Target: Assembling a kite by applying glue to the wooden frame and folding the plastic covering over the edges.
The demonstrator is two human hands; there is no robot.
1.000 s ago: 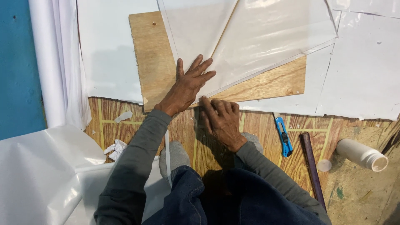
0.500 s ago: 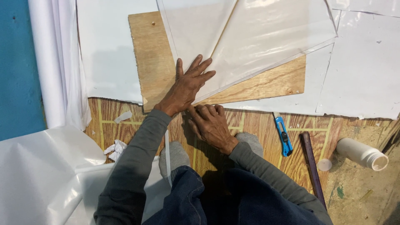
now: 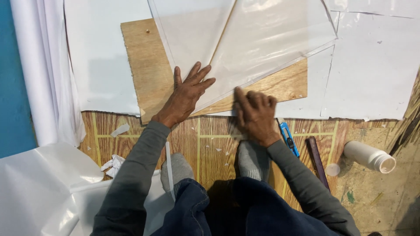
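Head view: flat left hand (image 3: 186, 94), curled right hand (image 3: 253, 111) pin diagonal plastic sheet (image 3: 262, 48).

A wood-grain floor (image 3: 210, 148) with yellowish lines lies under white sheets (image 3: 372, 65), beside a blue wall (image 3: 11, 87).

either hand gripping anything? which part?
No grip. Left hand lies flat, pinning the clear plastic sheet near its lower edge on the plywood board. Right hand: cannot tell.

Bright, sheet glare, maybe slight blur
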